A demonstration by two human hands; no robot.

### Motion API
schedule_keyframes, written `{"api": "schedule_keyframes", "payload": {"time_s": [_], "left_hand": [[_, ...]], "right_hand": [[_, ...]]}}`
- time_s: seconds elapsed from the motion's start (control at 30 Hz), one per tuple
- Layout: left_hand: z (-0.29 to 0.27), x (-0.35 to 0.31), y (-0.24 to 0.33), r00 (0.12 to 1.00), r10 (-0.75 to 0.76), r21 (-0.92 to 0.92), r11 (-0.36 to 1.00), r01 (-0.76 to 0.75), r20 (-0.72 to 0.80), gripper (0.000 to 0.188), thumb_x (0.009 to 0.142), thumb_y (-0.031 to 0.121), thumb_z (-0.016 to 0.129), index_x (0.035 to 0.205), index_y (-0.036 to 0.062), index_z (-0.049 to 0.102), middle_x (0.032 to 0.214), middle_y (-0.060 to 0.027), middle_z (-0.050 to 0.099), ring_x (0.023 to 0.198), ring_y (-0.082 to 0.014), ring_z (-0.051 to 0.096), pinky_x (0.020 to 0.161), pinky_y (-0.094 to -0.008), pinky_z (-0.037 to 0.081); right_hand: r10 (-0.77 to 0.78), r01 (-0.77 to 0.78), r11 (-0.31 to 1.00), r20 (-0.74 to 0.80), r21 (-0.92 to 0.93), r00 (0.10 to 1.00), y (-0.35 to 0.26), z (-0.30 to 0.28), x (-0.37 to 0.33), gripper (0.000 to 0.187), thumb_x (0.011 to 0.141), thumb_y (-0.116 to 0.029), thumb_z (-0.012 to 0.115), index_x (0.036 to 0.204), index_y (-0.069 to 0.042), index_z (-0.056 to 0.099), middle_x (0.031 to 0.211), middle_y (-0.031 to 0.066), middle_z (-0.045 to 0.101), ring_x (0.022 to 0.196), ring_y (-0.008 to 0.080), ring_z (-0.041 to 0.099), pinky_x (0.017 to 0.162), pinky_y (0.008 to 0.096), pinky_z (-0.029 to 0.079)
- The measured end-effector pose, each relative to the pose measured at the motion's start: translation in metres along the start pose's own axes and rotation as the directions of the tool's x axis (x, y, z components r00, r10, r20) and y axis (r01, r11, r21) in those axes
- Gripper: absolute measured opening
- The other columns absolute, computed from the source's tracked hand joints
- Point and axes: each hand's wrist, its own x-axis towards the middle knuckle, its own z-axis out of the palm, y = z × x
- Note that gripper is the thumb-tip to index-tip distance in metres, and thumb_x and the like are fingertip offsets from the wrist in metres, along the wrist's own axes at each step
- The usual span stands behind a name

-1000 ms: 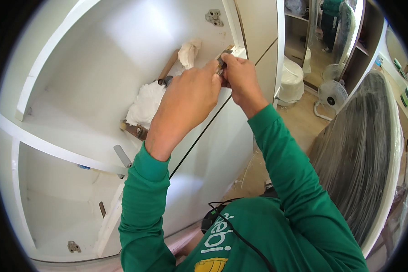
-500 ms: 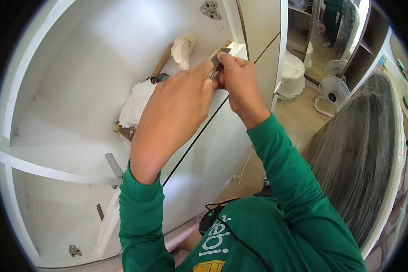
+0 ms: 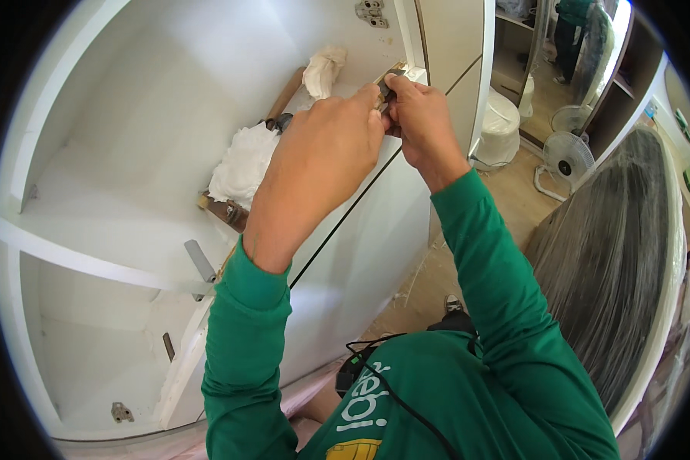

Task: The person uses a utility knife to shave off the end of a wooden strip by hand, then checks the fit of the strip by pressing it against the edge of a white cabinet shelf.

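Note:
At the far right front edge of the white cabinet (image 3: 360,222), both my hands meet around a small dark flat piece (image 3: 392,79), whose kind I cannot make out. The thumb and fingers of my right hand (image 3: 425,126) pinch it from the right. My left hand (image 3: 322,149) is closed against its left side, with a bit of brassy material at the fingertips; the back of the hand hides the rest. Inside the cabinet, just left of my left hand, sits a white putty-like heap (image 3: 242,165). Beyond it a wooden handle (image 3: 286,93) lies beside a crumpled white lump (image 3: 324,70).
A grey cylinder (image 3: 200,261) stands by the cabinet's divider (image 3: 92,257). Metal hinges (image 3: 371,13) are fixed to the cabinet. To my right are a plastic-wrapped dark panel (image 3: 609,261), a white fan (image 3: 567,157) and a wrapped white round thing (image 3: 498,126).
The view has shifted slightly, so the cabinet and hands sit a little further right and higher. Both hands keep their hold at the same edge.

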Motion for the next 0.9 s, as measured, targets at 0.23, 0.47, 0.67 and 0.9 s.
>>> {"api": "schedule_keyframes", "payload": {"time_s": [0.23, 0.47, 0.67, 0.9], "left_hand": [[0.012, -0.003, -0.008, 0.996, 0.055, 0.052, 0.997, -0.051, -0.069, 0.032, 0.102, 0.022, 0.043, 0.121, 0.0028, 0.060, 0.090, -0.0239, 0.068, 0.087, -0.0440, 0.064, 0.079, -0.0550, 0.049], [0.005, 0.002, 0.002, 1.000, -0.018, 0.079, 0.997, 0.018, -0.008, 0.034, 0.102, 0.022, 0.043, 0.124, 0.0039, 0.060, 0.092, -0.0239, 0.070, 0.092, -0.0445, 0.064, 0.084, -0.0554, 0.050], [0.009, 0.004, 0.005, 0.999, -0.036, 0.047, 0.998, 0.034, 0.034, 0.032, 0.102, 0.023, 0.041, 0.118, 0.0030, 0.061, 0.093, -0.0237, 0.070, 0.089, -0.0448, 0.064, 0.085, -0.0552, 0.050], [0.018, 0.008, -0.011, 0.996, 0.074, 0.079, 0.994, -0.070, -0.049, 0.031, 0.101, 0.022, 0.043, 0.118, 0.0015, 0.060, 0.095, -0.0255, 0.069, 0.089, -0.0466, 0.065, 0.082, -0.0568, 0.050]], "right_hand": [[-0.040, 0.040, 0.999, 0.002, -0.002, 0.999, 0.003, 0.003, 0.006, 0.027, 0.098, -0.016, 0.054, 0.081, 0.005, 0.059, 0.066, 0.0086, 0.057, 0.049, 0.0177, 0.054, 0.054, 0.0328, 0.052], [-0.022, 0.022, 1.000, -0.007, 0.014, 1.000, -0.004, 0.001, 0.002, 0.026, 0.096, -0.015, 0.055, 0.080, 0.004, 0.060, 0.067, 0.0083, 0.058, 0.049, 0.0163, 0.053, 0.053, 0.0346, 0.052], [-0.006, 0.006, 1.000, -0.028, -0.009, 1.000, 0.001, -0.007, 0.003, 0.023, 0.095, -0.014, 0.055, 0.082, 0.005, 0.059, 0.068, 0.0080, 0.057, 0.049, 0.0168, 0.052, 0.052, 0.0343, 0.050], [-0.017, 0.017, 1.000, -0.031, -0.007, 0.999, 0.007, 0.003, 0.007, 0.021, 0.096, -0.014, 0.056, 0.084, 0.003, 0.061, 0.067, 0.0076, 0.057, 0.050, 0.0174, 0.053, 0.051, 0.0341, 0.050]]}}
